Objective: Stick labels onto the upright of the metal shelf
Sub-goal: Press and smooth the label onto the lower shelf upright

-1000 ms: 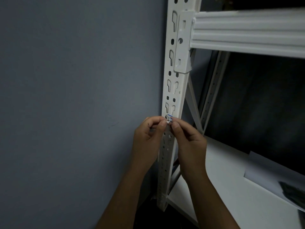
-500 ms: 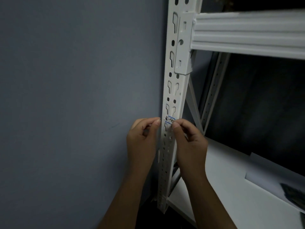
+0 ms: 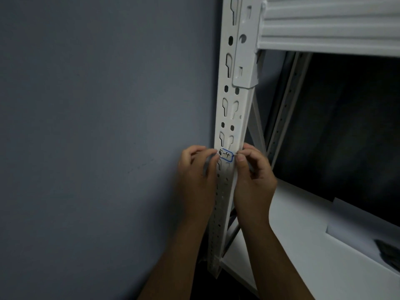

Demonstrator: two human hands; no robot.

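A dull blue-grey wall (image 3: pixel 86 126) fills the left side of the room, matte and faintly scuffed, and the white metal shelf stands hard against it. Its upright (image 3: pixel 234 118) is a painted steel post punched with keyhole slots and small round holes, with a ribbed crossbeam (image 3: pixel 329 24) hooked into it near the top. Low on the post's front face sits a small white label (image 3: pixel 226 156) with a blue rounded border and dark handwriting, lying flat across the slots.

The left hand (image 3: pixel 195 180) is at the label's left end, fingers curled in, the thumb tip pressing on the label's edge. The right hand (image 3: pixel 253 180) is at the right end, fingers bent and bunched, thumb and forefinger meeting at the corner of the post beside the label; whether they pinch the label's end or only press it I cannot tell. Below, a smooth white shelf board (image 3: pixel 303 245) carries a pale sheet (image 3: pixel 357 224).
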